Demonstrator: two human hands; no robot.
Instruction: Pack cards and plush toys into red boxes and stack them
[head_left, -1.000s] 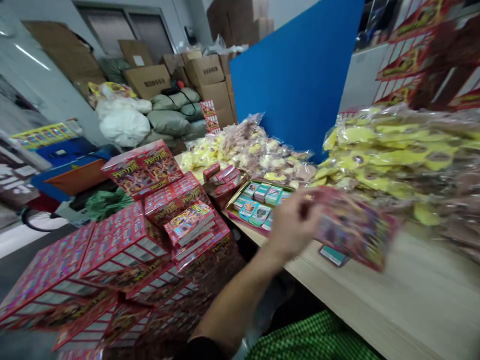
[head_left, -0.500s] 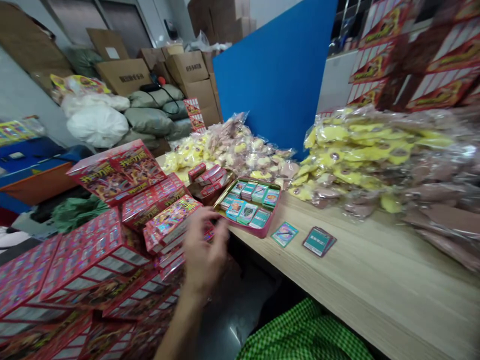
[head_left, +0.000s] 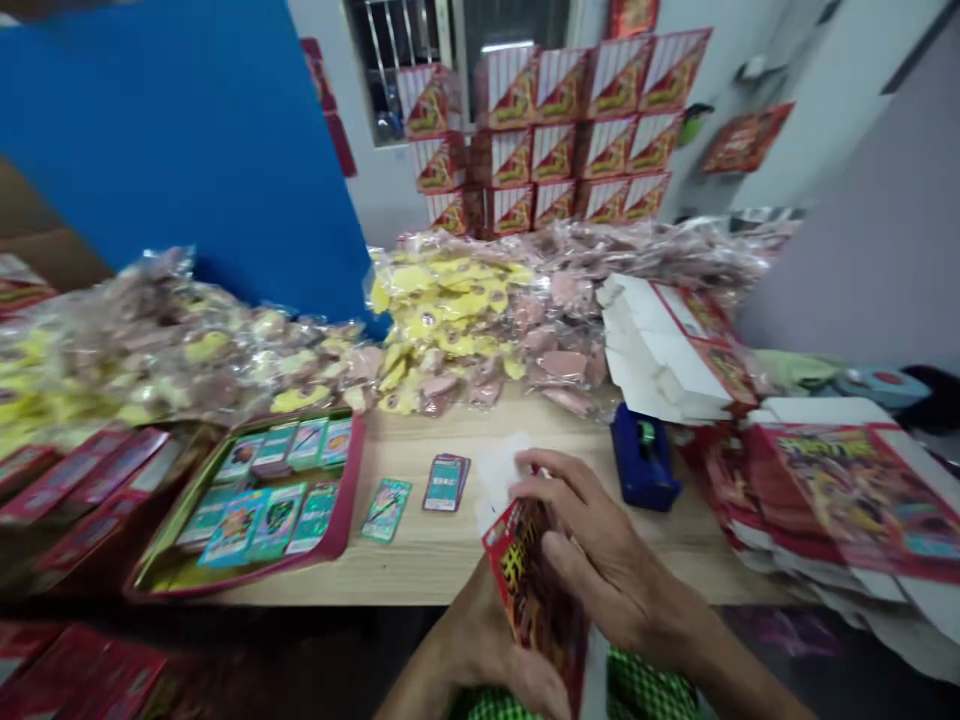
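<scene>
Both hands hold a red printed carton (head_left: 531,590) upright in front of my body, with a white flap sticking up at its far end. My left hand (head_left: 487,640) is wrapped round its near left side. My right hand (head_left: 592,545) grips it from the right, fingertips at the upper edge by the flap. Beyond the hands lies a small stack of cards (head_left: 445,484), with a single card (head_left: 387,510) left of it. A pink-rimmed tin (head_left: 351,500) holding several card piles stands further left.
Bagged yellow and pink plush pieces (head_left: 450,320) are heaped along the table's back. A blue tape dispenser (head_left: 645,460) stands right of my hands, near flat red-and-white cartons (head_left: 847,480). Small red boxes (head_left: 90,480) lie at left. A blue panel (head_left: 172,170) rises behind.
The view has swung right, from the stacked red boxes to the table. The left hand, empty before, now grips the carton. My right hand has come into view on it too.
</scene>
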